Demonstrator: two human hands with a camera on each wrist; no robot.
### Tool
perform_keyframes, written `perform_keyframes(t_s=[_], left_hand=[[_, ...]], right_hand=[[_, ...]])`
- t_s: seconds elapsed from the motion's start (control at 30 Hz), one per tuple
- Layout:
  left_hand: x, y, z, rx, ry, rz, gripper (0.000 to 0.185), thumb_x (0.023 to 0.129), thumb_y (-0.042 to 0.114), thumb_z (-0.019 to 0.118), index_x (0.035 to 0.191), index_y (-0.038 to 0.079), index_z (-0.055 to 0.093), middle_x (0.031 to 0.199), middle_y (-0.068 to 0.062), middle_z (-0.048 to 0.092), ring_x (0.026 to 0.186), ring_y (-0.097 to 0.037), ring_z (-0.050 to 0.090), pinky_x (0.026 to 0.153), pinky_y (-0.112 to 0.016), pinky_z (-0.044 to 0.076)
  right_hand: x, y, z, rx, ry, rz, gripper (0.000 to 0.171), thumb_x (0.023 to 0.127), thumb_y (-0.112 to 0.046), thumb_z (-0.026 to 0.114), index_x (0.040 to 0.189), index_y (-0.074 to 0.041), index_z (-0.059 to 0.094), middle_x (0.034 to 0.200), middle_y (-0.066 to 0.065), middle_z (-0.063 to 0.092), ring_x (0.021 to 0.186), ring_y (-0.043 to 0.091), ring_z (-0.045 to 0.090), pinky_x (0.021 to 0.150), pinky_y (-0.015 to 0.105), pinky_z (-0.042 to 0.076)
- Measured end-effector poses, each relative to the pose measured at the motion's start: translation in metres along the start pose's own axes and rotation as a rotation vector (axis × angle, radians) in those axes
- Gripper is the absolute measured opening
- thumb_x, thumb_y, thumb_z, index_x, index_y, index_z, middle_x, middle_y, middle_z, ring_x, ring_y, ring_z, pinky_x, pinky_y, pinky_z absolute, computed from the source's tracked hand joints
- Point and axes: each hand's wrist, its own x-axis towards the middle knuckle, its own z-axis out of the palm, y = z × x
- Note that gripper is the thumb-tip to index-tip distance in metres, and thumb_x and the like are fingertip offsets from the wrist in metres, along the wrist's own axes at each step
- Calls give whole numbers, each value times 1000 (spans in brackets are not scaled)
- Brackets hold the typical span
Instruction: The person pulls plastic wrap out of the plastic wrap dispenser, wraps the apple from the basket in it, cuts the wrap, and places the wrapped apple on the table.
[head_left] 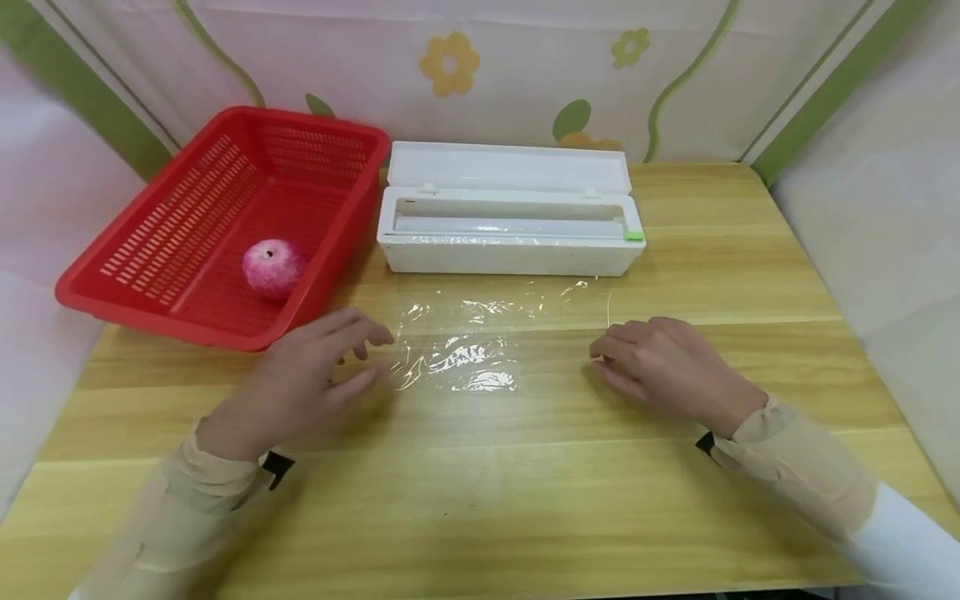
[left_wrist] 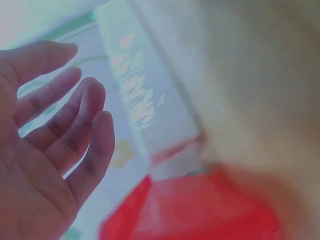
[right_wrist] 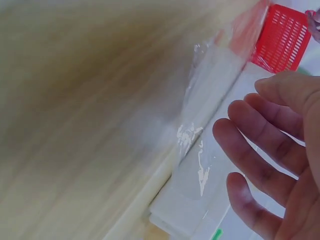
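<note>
A sheet of clear cling film (head_left: 472, 358) lies wrinkled and shiny on the table in front of a white cling film box (head_left: 502, 258). The box's lid (head_left: 510, 167) is flipped back, showing a white roll (head_left: 510, 225) inside. At the film's left edge is my left hand (head_left: 292, 383), fingers loosely bent and thumb apart, holding nothing. My right hand (head_left: 671, 367) is beside the film's right side. In the right wrist view its relaxed fingers (right_wrist: 240, 150) hold nothing; the film shows beyond them along the box front.
A red plastic basket (head_left: 180, 329) stands at the back left, its near corner close behind my left hand. Inside it lies a pink round fruit (head_left: 273, 268). A green tab (head_left: 634, 236) sits on the box's right end. Flowered curtain (head_left: 510, 75) hangs behind the table.
</note>
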Motion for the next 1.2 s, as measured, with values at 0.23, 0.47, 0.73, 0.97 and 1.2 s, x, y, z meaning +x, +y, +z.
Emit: perform_keyframes(t_s=[0.23,0.47,0.73,0.97,1.2], left_hand=[[11,-11,-47,24,73,-54,32,86,8,87,114,14,72,100,5,71,85,-9,64,69,-21,55],[17,-42,-78,91,26,-261,33,90,13,84,119,14,72,109,-4,72,90,-19,67,68,-14,51],[30,-96,-91,146,-157,-465,50,98,23,73,140,0,58,126,-23,61,115,-40,54,88,-59,53],[40,-126,-94,162,-306,-539,69,101,28,69,154,-4,40,144,-33,45,132,-51,39,98,-71,47],[54,-140,-91,161,-440,-558,77,100,26,70,161,-1,31,149,-36,41,137,-54,35,102,-74,46]], right_hand=[[18,7,5,23,40,84,11,87,-16,83,97,-12,79,88,0,77,65,13,69,58,37,58],[36,29,1,56,141,196,12,91,-17,80,101,-10,77,87,2,77,70,18,73,51,33,51],[49,72,-9,120,156,402,22,92,-11,81,112,-4,75,105,13,74,91,29,71,68,40,55],[50,104,1,253,137,504,36,91,-7,82,124,-1,72,122,20,65,111,39,67,79,48,58],[48,120,9,307,91,562,37,91,-10,83,126,-2,72,124,15,65,112,35,70,77,7,45]])
